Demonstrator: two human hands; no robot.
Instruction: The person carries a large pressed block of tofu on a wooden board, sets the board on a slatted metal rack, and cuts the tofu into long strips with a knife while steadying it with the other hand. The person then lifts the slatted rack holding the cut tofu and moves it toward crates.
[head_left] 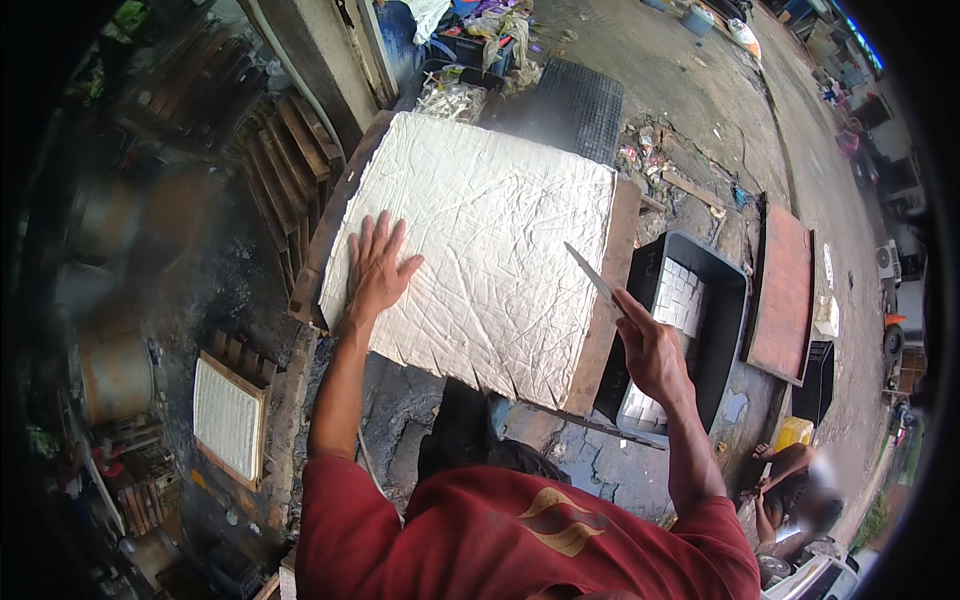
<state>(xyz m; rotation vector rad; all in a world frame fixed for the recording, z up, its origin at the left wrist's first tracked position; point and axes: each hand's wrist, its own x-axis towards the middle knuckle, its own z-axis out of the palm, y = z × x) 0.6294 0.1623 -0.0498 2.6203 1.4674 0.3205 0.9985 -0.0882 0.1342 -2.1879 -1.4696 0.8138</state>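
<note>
A large off-white slab [480, 230] with a wrinkled, cloth-like top lies on a brown wooden board [622, 230]. Several short slits cut into its near edge. My left hand [379, 268] rests flat on the slab's left part, fingers spread. In my right hand [648, 345] is a knife [590, 271], gripped by its handle, which the fingers hide. Its blade points away from me and to the left, over the slab's right part. Whether the blade touches the slab, I cannot tell.
Right of the board stands a black plastic tub [735, 310] holding white blocks [678, 300]. Beyond it leans a reddish-brown panel [781, 290]. A framed white slab [228, 418] sits lower left, near stacked wooden trays [290, 170]. Another person [790, 490] is at the lower right.
</note>
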